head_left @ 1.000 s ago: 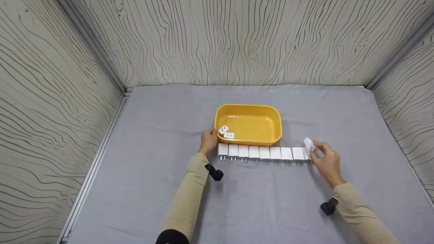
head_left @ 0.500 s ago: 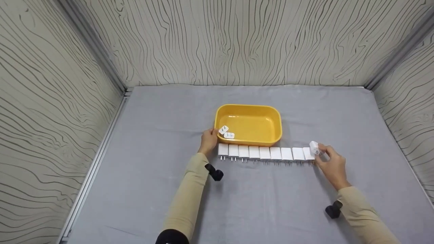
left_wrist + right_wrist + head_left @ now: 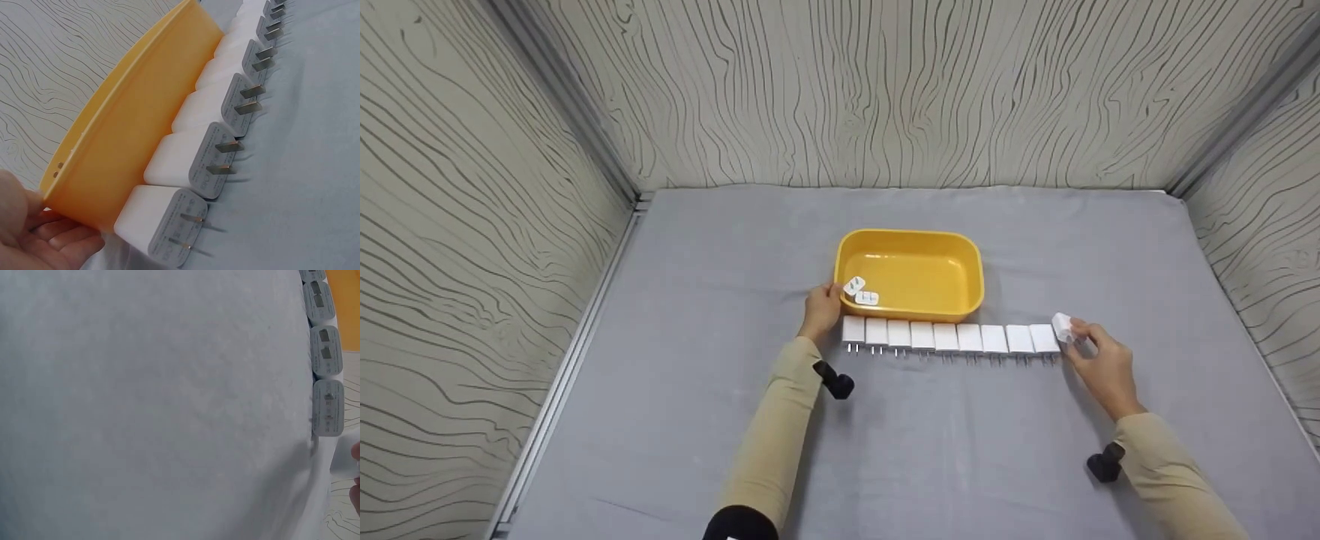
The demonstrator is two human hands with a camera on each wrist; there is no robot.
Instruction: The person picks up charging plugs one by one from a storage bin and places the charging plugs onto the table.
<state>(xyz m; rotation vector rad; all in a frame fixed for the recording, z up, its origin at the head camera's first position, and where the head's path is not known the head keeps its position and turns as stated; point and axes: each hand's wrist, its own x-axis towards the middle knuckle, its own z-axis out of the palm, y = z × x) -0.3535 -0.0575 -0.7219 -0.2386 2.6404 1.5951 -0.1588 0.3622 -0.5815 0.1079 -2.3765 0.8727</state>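
Several white plug chargers (image 3: 947, 337) lie side by side in a row, their metal prongs pointing toward the person. At the row's right end, my right hand (image 3: 1101, 369) pinches another white charger (image 3: 1063, 328) between thumb and fingers, tilted and right beside the last one. The right wrist view catches only part of this held charger (image 3: 344, 454) and some fingertips at its edge. My left hand (image 3: 821, 309) holds the left end of a yellow bin (image 3: 921, 274). In the left wrist view the thumb is at the rim and the fingers (image 3: 76, 243) curl below it.
Two white chargers (image 3: 867, 298) lie in the bin's near left corner, prongs up. The row runs along the bin's near side and extends past it to the right. Grey cloth (image 3: 720, 300) covers the table, with patterned panels (image 3: 840, 90) standing around it.
My right hand has moved right and slightly down with the pinched charger, from over the row's last charger to beside its right end. The left hand and bin have stayed put.
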